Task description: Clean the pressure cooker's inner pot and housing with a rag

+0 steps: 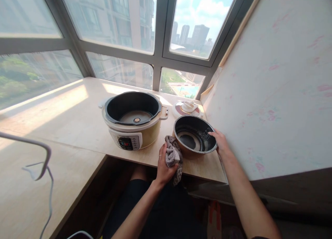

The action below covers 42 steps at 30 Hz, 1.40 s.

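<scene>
My left hand (165, 168) is closed around a crumpled grey-brown cloth (172, 154), whose end hangs over the table's front edge. The cloth is beside the left wall of a dark inner pot (194, 137). At that pot's right rim, my right hand (220, 140) grips with the thumb over the inside and the fingers on the outer wall. The pot is tilted a little, its dark inside with printed level marks facing me. Left of it stands the pressure cooker body (132, 131), lidless, with a round metal button on its inner floor and a control panel in front.
Behind the pot lies the cooker lid (187, 108), knob up. A grey cable (49, 152) crosses the left side over the wooden tabletop (64, 128). Windows (119, 21) rise behind, and a patterned wall (275, 86) bounds the right side.
</scene>
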Each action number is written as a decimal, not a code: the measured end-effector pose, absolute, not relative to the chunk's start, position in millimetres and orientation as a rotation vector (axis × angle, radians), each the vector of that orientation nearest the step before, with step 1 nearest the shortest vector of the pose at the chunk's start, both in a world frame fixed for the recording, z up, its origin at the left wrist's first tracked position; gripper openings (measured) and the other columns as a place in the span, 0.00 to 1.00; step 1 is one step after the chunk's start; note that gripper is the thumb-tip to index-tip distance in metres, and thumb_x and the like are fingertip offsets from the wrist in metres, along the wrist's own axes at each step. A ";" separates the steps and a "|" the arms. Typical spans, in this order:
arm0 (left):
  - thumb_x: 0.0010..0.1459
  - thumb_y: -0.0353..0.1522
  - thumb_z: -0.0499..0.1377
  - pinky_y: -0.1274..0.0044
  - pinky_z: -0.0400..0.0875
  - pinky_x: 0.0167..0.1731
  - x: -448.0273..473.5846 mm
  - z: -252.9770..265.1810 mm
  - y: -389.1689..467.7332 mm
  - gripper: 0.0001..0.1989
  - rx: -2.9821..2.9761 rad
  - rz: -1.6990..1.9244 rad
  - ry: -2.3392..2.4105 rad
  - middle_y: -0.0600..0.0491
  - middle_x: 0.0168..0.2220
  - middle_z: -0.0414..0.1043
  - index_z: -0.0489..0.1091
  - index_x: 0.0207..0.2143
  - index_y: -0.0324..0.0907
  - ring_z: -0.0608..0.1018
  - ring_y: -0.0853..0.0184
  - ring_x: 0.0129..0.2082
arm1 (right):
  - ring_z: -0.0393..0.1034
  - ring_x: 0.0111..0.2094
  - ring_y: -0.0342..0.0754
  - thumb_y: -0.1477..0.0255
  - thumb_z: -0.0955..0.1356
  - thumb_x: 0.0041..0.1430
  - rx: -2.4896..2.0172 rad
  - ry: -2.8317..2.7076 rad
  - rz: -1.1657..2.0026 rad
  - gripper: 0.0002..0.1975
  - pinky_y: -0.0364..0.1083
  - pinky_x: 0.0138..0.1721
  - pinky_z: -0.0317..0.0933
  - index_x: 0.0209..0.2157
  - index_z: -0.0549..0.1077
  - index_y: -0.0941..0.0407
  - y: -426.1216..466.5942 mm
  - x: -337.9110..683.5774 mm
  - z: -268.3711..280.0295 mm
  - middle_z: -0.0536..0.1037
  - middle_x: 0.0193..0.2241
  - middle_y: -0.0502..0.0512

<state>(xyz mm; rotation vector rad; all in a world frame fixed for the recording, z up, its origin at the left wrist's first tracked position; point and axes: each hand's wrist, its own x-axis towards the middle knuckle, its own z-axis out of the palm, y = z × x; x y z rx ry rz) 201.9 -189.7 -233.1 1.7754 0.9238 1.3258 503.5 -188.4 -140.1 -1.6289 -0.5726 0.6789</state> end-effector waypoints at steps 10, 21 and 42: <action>0.49 0.28 0.65 0.57 0.57 0.68 223.0 -200.6 -159.6 0.45 1.785 1.501 0.997 0.42 0.67 0.60 0.55 0.69 0.46 0.63 0.51 0.68 | 0.71 0.38 0.49 0.74 0.69 0.39 -1.531 -0.661 0.544 0.30 0.45 0.38 0.68 0.50 0.73 0.53 -229.2 455.3 -151.3 0.79 0.38 0.48; 0.50 0.26 0.62 0.62 0.58 0.68 227.1 -188.9 -124.9 0.37 1.576 1.378 1.139 0.47 0.63 0.67 0.64 0.64 0.47 0.67 0.54 0.66 | 0.64 0.26 0.44 0.77 0.66 0.30 -1.519 -0.636 0.836 0.46 0.40 0.22 0.54 0.59 0.70 0.52 -214.9 483.0 -132.1 0.76 0.28 0.45; 0.53 0.32 0.63 0.58 0.60 0.66 202.2 -210.5 -165.3 0.33 1.470 1.392 1.216 0.41 0.61 0.68 0.63 0.62 0.42 0.69 0.52 0.64 | 0.80 0.37 0.58 0.66 0.75 0.41 -1.657 -0.602 0.916 0.26 0.54 0.38 0.74 0.46 0.79 0.54 -201.6 505.6 -125.7 0.85 0.38 0.57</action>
